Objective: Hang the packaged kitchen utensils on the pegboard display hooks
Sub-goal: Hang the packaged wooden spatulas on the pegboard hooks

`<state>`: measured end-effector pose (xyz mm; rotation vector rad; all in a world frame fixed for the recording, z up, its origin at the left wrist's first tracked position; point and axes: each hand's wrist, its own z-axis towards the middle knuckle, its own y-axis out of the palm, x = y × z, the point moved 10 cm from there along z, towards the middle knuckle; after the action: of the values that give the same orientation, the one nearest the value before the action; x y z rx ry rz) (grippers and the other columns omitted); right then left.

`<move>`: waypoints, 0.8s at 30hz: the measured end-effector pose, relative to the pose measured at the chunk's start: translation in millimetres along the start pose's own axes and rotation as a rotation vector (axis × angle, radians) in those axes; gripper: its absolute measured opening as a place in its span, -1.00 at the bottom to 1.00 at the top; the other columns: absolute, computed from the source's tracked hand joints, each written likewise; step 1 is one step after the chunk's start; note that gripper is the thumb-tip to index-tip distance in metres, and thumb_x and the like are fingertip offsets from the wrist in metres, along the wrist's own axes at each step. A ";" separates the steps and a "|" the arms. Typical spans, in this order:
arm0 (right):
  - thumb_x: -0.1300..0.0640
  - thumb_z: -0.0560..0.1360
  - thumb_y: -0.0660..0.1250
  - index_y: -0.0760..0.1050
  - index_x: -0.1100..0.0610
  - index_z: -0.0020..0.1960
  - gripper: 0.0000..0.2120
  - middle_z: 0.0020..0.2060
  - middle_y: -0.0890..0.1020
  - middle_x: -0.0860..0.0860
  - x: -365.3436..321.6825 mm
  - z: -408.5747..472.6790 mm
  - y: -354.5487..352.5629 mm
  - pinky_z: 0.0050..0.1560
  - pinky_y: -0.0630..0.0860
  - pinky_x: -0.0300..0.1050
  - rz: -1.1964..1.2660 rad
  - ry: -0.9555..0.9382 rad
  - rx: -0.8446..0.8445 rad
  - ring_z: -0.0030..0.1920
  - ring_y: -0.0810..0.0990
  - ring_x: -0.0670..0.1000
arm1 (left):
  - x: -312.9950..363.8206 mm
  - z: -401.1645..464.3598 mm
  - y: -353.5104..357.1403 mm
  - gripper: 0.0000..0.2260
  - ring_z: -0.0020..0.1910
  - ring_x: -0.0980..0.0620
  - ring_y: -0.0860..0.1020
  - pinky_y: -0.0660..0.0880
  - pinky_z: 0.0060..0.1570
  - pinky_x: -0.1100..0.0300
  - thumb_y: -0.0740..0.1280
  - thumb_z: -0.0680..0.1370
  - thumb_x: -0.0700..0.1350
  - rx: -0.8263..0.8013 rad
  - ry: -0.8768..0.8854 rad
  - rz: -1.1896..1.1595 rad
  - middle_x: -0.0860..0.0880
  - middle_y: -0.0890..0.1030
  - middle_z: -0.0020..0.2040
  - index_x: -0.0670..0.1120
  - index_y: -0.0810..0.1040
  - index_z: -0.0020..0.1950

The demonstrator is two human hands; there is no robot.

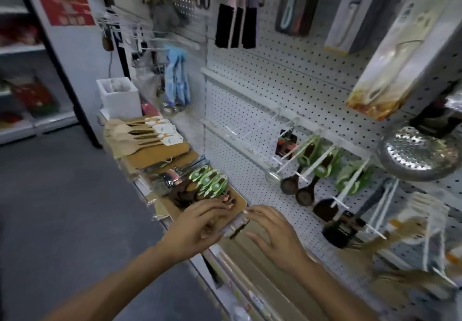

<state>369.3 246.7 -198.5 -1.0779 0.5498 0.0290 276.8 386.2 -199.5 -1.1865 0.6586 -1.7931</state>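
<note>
Packaged utensils [208, 183] lie on the shelf [262, 265] under the pegboard [250, 100]; both hands' grasp unclear

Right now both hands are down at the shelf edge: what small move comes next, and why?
Probably grip one green-carded spoon from the shelf pile with the left hand, since neither it nor the right hand clearly holds a pack, and matching spoons hang on the white hooks.

Pegboard [287, 75]: white painted panel, matt, evenly perforated. Display hooks [350, 188]: white, smooth wire. Skimmer [415, 153]: bright metal, glossy, perforated bowl. Hung spoons [305, 193]: dark wood, slight sheen, with green printed card labels. Spatulas [135, 133] on the shelf: pale bare wood, matt. Boards [160, 155] beneath: light brown wood, smooth. Gloves [177, 75]: blue, rubbery look. Floor [62, 195]: grey, matt.
</note>
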 end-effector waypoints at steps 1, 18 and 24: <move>-0.16 0.60 0.26 0.45 -0.12 0.32 -0.67 0.31 0.45 -0.24 -12.7 12.6 9.9 0.34 0.39 -0.08 0.012 -0.004 0.005 0.35 0.38 -0.18 | -12.7 -8.6 -16.4 -0.64 0.44 0.15 0.39 0.39 0.39 0.10 0.32 0.61 0.14 0.009 -0.013 0.014 0.15 0.50 0.37 0.06 0.51 0.37; -0.13 0.57 0.30 0.51 -0.03 0.29 -0.66 0.25 0.51 -0.20 -191.4 216.6 149.2 0.34 0.37 -0.19 0.110 -0.196 -0.098 0.31 0.43 -0.17 | -193.1 -129.9 -212.6 -0.66 0.36 0.20 0.45 0.42 0.34 0.19 0.34 0.60 0.10 0.127 -0.229 0.066 0.18 0.50 0.34 0.08 0.50 0.36; -0.15 0.57 0.28 0.51 -0.04 0.30 -0.64 0.26 0.50 -0.22 -204.0 285.0 200.4 0.33 0.36 -0.22 0.126 -0.242 -0.152 0.30 0.40 -0.26 | -263.0 -138.0 -236.1 -0.66 0.36 0.29 0.40 0.36 0.37 0.29 0.35 0.58 0.09 0.132 -0.326 0.060 0.23 0.48 0.34 0.12 0.49 0.36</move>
<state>252.9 632.5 -174.0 -1.1666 0.4006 0.3117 109.4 726.5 -189.1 -1.3159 0.3764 -1.5226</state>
